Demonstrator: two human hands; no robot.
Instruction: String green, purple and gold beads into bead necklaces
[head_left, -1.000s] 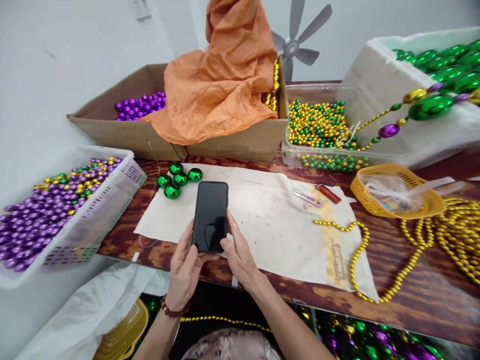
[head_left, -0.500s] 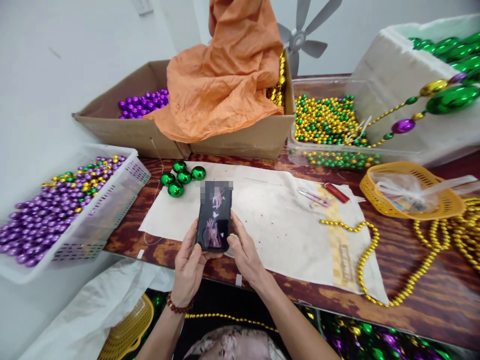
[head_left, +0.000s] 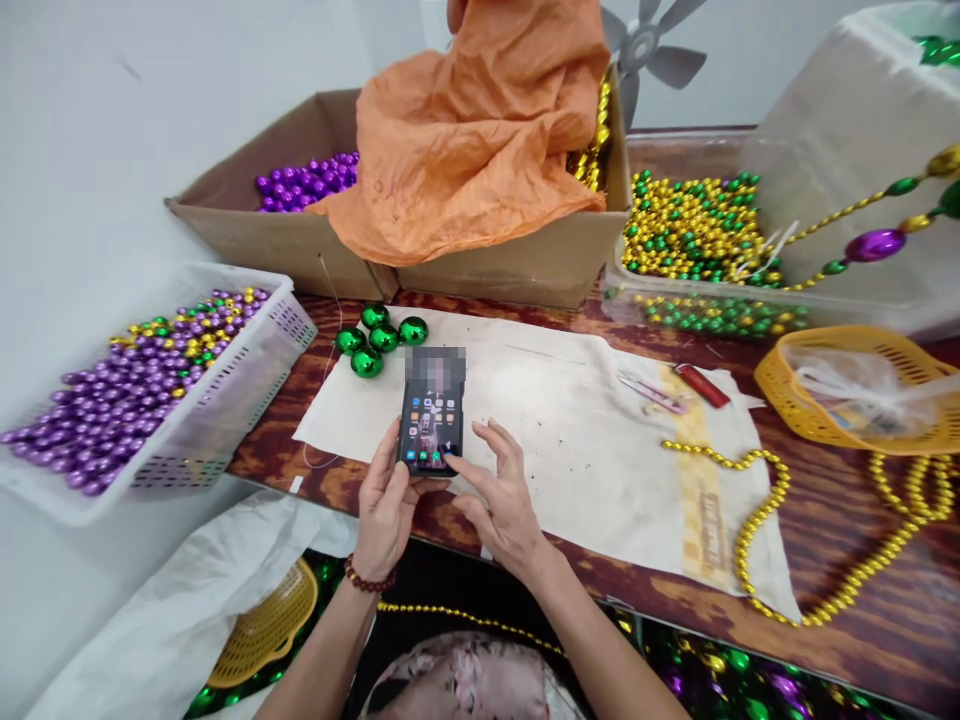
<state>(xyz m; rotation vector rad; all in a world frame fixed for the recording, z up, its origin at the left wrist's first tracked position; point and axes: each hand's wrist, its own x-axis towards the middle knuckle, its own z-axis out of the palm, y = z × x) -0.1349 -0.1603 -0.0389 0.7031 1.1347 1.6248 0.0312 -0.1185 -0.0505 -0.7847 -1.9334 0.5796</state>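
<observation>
A black smartphone point(head_left: 431, 425) is held upright over the near edge of the white cloth point(head_left: 555, 440), its lit screen covered with app icons. My left hand point(head_left: 386, 500) is closed around the phone's lower left side, the thumb along its edge. Beside the lower right corner, my right hand point(head_left: 499, 495) has its fingers apart, the index fingertip at the bottom of the screen. Several shiny green balls point(head_left: 384, 338) lie on the cloth just beyond the phone.
White basket of purple beads point(head_left: 292, 310) at left; cardboard box point(head_left: 495, 265) under orange cloth point(head_left: 480, 150) behind. Clear bin point(head_left: 705, 295) of gold and green beads at back right. Scissors point(head_left: 651, 391), red-handled tool point(head_left: 703, 385), gold bead string point(head_left: 750, 530) and yellow basket point(head_left: 810, 420) lie right.
The phone screen has switched from a dark picture to app icons. My right hand has let go of the phone's side and spread its fingers. The view has shifted slightly.
</observation>
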